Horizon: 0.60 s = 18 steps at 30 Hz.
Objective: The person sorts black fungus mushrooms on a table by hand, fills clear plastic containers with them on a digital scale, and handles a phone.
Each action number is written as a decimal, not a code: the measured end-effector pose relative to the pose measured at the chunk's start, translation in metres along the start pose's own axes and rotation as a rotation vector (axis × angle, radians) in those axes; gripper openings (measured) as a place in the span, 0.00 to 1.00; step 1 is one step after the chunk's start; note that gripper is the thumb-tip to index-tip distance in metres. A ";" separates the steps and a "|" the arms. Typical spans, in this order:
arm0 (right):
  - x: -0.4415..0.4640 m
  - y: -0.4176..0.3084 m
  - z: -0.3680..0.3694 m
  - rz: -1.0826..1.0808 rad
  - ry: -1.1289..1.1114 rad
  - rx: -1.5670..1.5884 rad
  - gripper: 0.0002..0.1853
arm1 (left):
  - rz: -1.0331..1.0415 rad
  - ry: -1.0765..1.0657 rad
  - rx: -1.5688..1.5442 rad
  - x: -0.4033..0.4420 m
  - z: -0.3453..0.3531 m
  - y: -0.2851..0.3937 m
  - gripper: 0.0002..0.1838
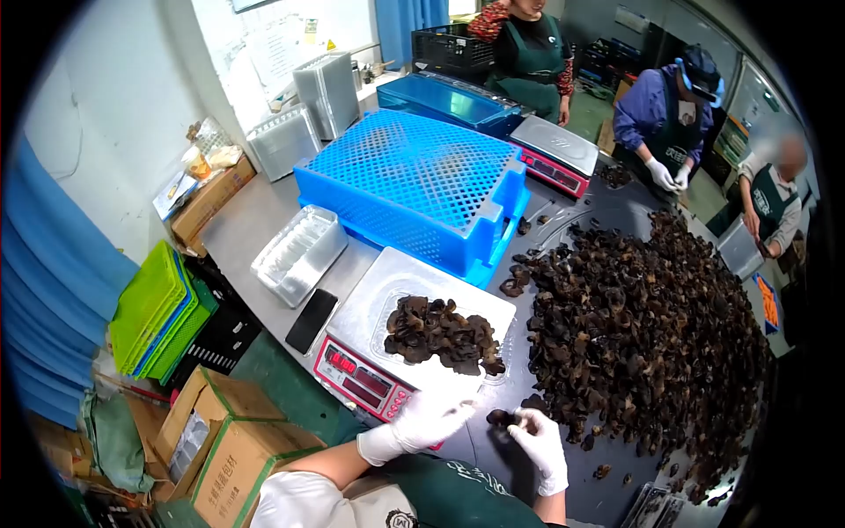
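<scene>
My right hand point(540, 447), in a white glove, pinches a dark wood ear mushroom point(500, 418) low over the metal table. My gloved left hand point(429, 422) is by the front edge of a scale point(370, 295), fingers stretched out to the right with nothing visible in them. On the scale's plate sits a clear plastic tray point(380, 339) heaped with brown-black wood ear mushrooms point(444, 336). The scale's red panel shows lit digits. To the right of my hands a large pile of loose wood ear mushrooms point(642, 343) spreads over the table.
A blue crate point(414, 176) stands behind the scale. Left of it are a box of clear trays point(299, 255) and a black phone point(312, 321). A second scale point(554, 154) is farther back. Several people in aprons stand beyond; one person's gloved hands point(667, 176) are near the pile's far end.
</scene>
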State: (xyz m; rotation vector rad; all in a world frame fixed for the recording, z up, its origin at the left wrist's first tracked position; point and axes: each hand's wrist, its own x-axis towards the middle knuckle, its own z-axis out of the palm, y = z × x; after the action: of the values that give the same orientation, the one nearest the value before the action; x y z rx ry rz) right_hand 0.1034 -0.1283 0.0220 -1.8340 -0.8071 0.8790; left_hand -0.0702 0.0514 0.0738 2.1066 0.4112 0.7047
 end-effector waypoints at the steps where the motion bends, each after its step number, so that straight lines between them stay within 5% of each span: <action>1: 0.002 -0.004 -0.001 0.030 0.118 -0.160 0.21 | -0.062 0.006 0.152 0.006 -0.019 -0.001 0.10; 3: 0.011 0.007 -0.003 -0.019 0.205 -0.013 0.21 | -0.262 0.198 0.195 0.014 -0.044 -0.006 0.07; 5: 0.017 -0.011 -0.002 0.012 0.149 0.099 0.20 | -0.158 0.428 0.307 0.014 -0.069 -0.030 0.08; 10: 0.052 -0.005 0.027 0.030 0.036 0.239 0.25 | -0.240 0.361 0.791 -0.002 -0.095 -0.092 0.25; 11: 0.058 -0.011 0.032 0.050 0.017 0.273 0.26 | -0.438 0.296 0.650 -0.004 -0.091 -0.091 0.24; 13: 0.073 -0.010 0.046 -0.006 0.048 0.381 0.23 | -0.395 0.199 0.578 -0.006 -0.086 -0.103 0.21; 16: 0.087 -0.012 0.050 -0.064 0.112 0.342 0.24 | -0.208 0.378 0.311 -0.008 -0.079 -0.137 0.15; 18: 0.096 -0.020 0.047 -0.112 0.120 0.406 0.24 | -0.489 0.315 -0.236 0.003 -0.092 -0.126 0.12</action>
State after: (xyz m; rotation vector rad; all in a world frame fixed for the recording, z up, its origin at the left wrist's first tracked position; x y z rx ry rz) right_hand 0.1115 -0.0217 0.0027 -1.4562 -0.5981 0.7866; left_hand -0.1288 0.1840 0.0158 1.5866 0.9314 0.7468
